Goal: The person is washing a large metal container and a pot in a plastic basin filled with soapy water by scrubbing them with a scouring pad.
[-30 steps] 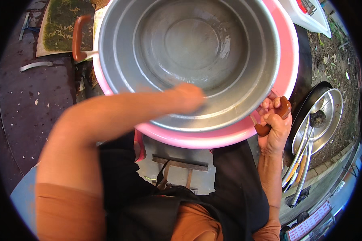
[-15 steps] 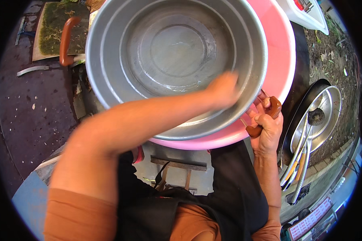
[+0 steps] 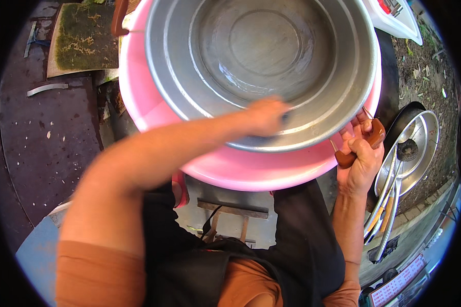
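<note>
A large grey metal pot with brown handles sits tilted over a pink plastic basin. My right hand grips the brown handle on the pot's near right side, thumb over it. My left hand is inside the pot at its near inner wall, blurred, with fingers curled round a dark thing that I cannot make out. The pot's bottom has wet, shiny streaks. My left forearm crosses the near rim of the basin.
At the right, a black pan holds a metal strainer, a dark scourer and long-handled utensils. A white plastic container stands at the upper right. At the left lie a dark board, a mossy panel and a metal strip.
My left hand swung right along the pot's wall, then back down-left. The pot and my right hand shifted left, then right and up, showing more pink basin on the left.
</note>
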The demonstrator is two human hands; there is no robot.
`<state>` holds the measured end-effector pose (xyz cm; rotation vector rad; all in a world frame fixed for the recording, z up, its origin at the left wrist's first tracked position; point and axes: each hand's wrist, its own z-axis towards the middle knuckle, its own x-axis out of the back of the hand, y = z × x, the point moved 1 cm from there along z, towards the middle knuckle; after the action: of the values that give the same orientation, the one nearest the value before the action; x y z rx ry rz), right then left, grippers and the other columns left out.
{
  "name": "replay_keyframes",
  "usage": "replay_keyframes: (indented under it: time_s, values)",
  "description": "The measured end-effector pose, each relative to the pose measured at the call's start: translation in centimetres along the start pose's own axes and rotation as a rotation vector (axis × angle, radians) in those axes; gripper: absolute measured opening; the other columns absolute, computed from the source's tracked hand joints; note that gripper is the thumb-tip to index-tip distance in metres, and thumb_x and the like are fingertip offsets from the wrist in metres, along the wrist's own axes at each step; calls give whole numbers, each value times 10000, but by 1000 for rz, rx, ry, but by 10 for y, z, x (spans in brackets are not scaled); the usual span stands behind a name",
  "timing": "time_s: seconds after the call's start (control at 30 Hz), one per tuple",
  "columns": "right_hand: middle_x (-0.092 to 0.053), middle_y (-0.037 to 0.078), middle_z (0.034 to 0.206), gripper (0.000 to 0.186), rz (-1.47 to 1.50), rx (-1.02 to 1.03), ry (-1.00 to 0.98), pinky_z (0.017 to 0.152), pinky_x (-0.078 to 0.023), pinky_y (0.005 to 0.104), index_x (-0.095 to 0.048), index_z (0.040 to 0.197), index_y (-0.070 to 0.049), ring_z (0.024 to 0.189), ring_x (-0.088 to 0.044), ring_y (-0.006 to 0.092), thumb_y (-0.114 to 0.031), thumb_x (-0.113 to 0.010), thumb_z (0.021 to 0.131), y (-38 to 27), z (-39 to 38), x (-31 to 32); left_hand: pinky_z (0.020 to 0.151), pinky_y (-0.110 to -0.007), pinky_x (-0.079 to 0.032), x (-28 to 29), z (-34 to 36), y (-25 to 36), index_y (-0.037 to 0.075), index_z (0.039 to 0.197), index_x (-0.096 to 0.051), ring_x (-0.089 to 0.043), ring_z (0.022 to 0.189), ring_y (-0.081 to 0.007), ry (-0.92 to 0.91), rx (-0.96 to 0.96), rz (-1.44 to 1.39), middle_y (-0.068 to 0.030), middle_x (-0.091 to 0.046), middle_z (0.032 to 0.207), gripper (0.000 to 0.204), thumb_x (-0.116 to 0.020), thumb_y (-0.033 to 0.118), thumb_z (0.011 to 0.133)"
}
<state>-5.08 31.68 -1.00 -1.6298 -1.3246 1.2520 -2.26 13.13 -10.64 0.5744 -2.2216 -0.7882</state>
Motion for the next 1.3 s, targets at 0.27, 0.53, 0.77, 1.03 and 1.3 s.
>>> replay_keyframes:
  time_s: [0.27,0.53,0.77,1.03,1.3]
  values:
    - [-500,228,1106,227,-122,62,23,881,-441,376,-426,838,-23,1015,-542,288,76,-437,635,-11,-2,3,936,-408,-409,71,-39,-117,93,1089,-639,-502,1081,-343,-107,-52,648,-196,-564,1113,375,-539,51,730]
    - [-484,211,1129,274,-113,83,-81,562,-484,221,-411,894,-8,998,-550,293,110,-407,647,-9,-7,-20,939,-400,-408,-26,-5,-25,27,1079,-602,-489,1110,-323,385,-210,-83,-186,-557,1111,416,-477,-28,686]
    - [-480,223,1141,256,-48,63,-63,800,-475,337,-413,895,-4,1006,-551,291,87,-414,656,-2,-3,-8,890,-380,-446,20,-33,-80,64,998,-649,-547,1027,-342,-129,124,391,-168,-625,1002,372,-497,-37,674]
    - [-483,222,1130,259,-167,53,-86,569,-440,210,-420,885,-7,966,-567,272,85,-426,643,-13,-4,-6,889,-401,-421,-2,-29,-83,62,1023,-613,-543,1010,-340,32,-20,163,-167,-610,1029,351,-527,11,686]
    - [-503,211,1128,287,-140,22,-91,396,-370,149,-444,919,7,942,-575,247,93,-403,649,-17,0,-31,1040,-393,-317,-22,-26,-36,41,1227,-495,-403,1208,-339,204,128,28,-160,-480,1266,509,-546,105,725]
